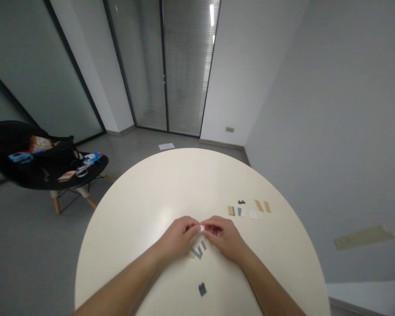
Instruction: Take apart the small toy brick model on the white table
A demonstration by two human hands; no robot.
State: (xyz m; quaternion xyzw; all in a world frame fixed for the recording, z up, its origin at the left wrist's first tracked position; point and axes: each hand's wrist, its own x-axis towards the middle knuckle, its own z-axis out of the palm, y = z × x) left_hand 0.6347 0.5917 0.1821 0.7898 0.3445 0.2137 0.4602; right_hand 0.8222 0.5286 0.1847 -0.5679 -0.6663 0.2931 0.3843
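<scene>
Between the fingertips of my left hand (181,235) and my right hand (224,237) is a small white piece (202,228), perhaps paper or plastic; its exact kind is too small to make out. Both hands are closed in a pinch on it, over the middle of the round table. Just below them lie several thin grey strips (197,252), with a tan piece (190,255) partly covered by my left hand. Closer to my body sits a dark grey piece (202,289) with a notched top.
The round cream table (134,210) fills the lower middle. On its right lie tan strips (258,205), a white square (253,215), a tan-and-grey piece (231,210) and a small black piece (241,202). A black chair (36,182) holding a bag stands at left.
</scene>
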